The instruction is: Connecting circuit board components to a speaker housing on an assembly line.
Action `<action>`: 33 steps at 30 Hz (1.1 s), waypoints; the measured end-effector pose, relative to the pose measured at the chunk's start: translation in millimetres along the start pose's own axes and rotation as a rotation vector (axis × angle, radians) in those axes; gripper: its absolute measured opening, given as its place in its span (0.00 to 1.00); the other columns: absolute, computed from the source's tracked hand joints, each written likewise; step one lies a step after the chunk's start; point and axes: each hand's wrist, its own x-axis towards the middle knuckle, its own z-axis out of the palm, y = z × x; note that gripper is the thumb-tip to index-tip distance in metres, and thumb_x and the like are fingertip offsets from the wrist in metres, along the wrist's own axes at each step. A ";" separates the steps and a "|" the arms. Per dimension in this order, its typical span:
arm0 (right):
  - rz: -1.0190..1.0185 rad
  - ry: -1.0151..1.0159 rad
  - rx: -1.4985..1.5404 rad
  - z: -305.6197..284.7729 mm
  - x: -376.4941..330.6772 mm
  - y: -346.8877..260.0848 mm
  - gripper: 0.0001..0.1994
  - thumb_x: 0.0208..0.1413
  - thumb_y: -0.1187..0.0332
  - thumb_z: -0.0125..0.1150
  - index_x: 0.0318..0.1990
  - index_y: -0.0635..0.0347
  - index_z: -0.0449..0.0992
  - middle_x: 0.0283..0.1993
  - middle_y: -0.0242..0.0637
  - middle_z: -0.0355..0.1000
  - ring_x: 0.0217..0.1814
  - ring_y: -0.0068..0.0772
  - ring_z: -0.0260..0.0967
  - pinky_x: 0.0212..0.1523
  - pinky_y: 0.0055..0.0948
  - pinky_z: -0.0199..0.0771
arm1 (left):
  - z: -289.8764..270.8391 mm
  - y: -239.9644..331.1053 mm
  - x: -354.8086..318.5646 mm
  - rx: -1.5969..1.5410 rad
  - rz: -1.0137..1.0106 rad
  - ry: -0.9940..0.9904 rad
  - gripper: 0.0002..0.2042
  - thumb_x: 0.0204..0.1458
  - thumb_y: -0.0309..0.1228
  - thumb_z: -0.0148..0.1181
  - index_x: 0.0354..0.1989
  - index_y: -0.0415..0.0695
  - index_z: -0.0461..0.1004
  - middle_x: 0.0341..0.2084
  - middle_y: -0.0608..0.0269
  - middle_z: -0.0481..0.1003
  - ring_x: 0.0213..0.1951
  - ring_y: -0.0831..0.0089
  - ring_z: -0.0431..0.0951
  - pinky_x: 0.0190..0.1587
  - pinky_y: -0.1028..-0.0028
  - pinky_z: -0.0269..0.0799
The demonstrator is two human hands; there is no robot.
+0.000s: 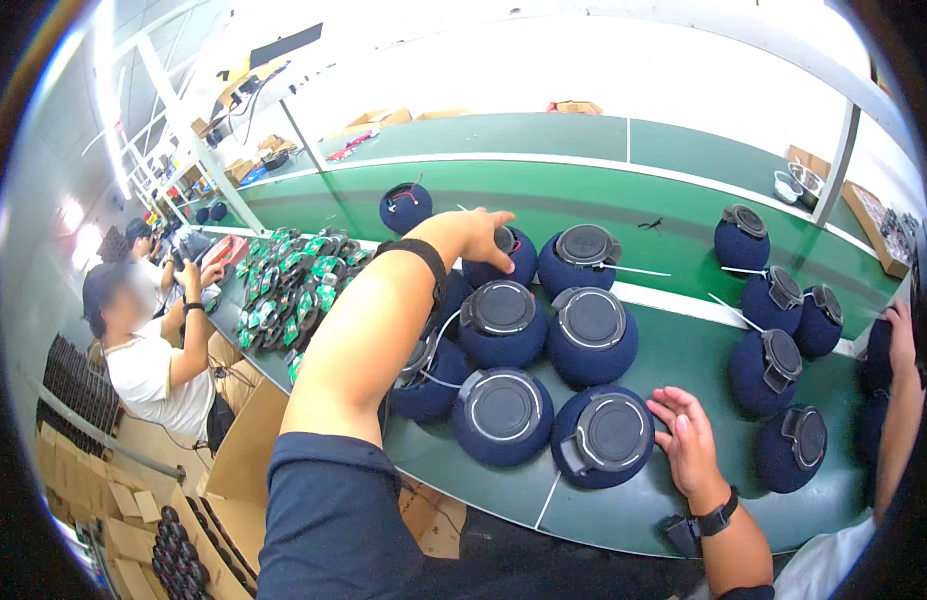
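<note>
My left arm crosses the bench, and my left hand (486, 241) is at a navy round speaker (519, 262) in the back row. Its thumb and fingers are spread apart around the black cap, partly hiding it. My right hand (685, 440) is open, fingers loosely curved, beside the right edge of the front navy speaker (605, 438) with its black disc top and side strap. Another front speaker (502, 416) stands to its left. Behind them are more such speakers (593, 336), some with white cable ties sticking out. My left forearm partly hides a speaker beside it.
On the left lies a heap of green circuit parts (298, 285). One speaker with loose wires (405, 208) sits on the green conveyor (603, 190). More speakers (766, 370) stand at right, near another person's hand (900, 340). Co-workers (163, 360) sit at left.
</note>
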 end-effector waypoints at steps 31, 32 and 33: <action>0.026 -0.021 -0.009 3.2 -0.1 -2.5 0.36 0.62 0.51 0.64 0.70 0.60 0.59 0.74 0.44 0.58 0.75 0.46 0.60 0.64 0.43 0.72 | -4.4 -78.1 -12.6 -0.090 -0.174 0.132 0.54 0.45 0.62 0.69 0.77 0.48 0.53 0.68 0.34 0.65 0.69 0.44 0.66 0.71 0.57 0.62; 0.019 -0.009 -0.004 2.5 -0.9 -2.1 0.36 0.62 0.51 0.64 0.70 0.61 0.59 0.74 0.44 0.58 0.75 0.47 0.60 0.63 0.43 0.72 | -7.9 -84.7 -24.4 -0.087 -0.226 0.096 0.54 0.46 0.62 0.69 0.77 0.45 0.53 0.68 0.34 0.65 0.69 0.45 0.67 0.70 0.57 0.63; 0.022 -0.009 -0.006 0.8 -0.9 -1.6 0.36 0.62 0.51 0.64 0.70 0.61 0.59 0.74 0.44 0.58 0.75 0.47 0.60 0.63 0.43 0.72 | -20.4 -76.1 -40.8 -0.081 -0.273 0.057 0.54 0.46 0.63 0.68 0.77 0.43 0.54 0.67 0.34 0.66 0.68 0.45 0.68 0.70 0.58 0.63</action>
